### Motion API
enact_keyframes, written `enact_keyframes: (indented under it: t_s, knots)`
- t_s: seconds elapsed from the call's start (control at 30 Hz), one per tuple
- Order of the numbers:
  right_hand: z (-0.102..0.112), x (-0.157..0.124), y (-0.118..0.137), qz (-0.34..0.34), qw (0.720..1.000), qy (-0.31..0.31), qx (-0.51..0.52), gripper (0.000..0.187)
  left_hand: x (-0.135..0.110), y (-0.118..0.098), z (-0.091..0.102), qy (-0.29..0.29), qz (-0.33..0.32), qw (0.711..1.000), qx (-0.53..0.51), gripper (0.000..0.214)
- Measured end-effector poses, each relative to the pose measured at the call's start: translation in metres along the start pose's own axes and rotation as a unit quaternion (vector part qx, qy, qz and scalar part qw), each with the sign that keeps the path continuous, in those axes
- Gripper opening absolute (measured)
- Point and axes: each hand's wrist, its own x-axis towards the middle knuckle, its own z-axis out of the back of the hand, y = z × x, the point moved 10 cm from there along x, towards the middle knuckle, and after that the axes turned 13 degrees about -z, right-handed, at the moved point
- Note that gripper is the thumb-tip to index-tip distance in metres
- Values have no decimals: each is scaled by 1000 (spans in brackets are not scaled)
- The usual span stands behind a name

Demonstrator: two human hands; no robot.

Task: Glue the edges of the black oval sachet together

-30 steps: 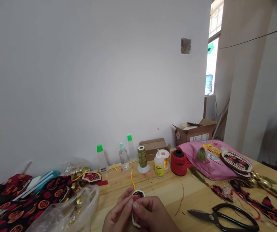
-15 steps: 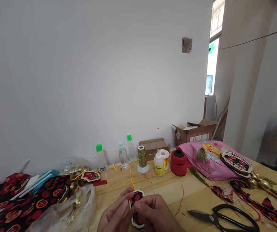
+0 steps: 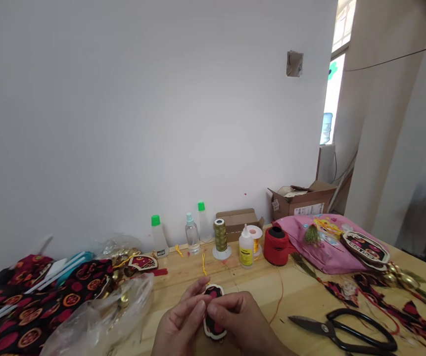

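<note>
Both my hands meet low in the middle of the view over a wooden table (image 3: pixel 309 301). My left hand (image 3: pixel 181 324) and my right hand (image 3: pixel 240 321) pinch a small flat ornament (image 3: pixel 213 310), black fabric with red spots and a pale wooden rim. The thumbs press on its front face. A yellow thread (image 3: pixel 204 264) lies on the table just beyond it.
Black scissors (image 3: pixel 346 330) lie at the right. Behind my hands stand a glue bottle (image 3: pixel 246 248), a green thread cone (image 3: pixel 219 237), a red spool (image 3: pixel 275 245) and green-capped bottles (image 3: pixel 158 237). Patterned cloth (image 3: pixel 30 306) and a plastic bag (image 3: pixel 101 316) fill the left; a pink bag (image 3: pixel 324 247) sits right.
The ornament has been turned in my fingers so more of its spotted face shows. The view has shifted slightly, with the hands a little higher in it.
</note>
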Motion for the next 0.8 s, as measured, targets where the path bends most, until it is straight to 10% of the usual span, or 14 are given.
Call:
enact_keyframes:
  t_s: [0.8]
  knots:
    - [3,-1,-8,-72,996,-40,-22,43,-2,-11,2,-56,-10,998,22,22]
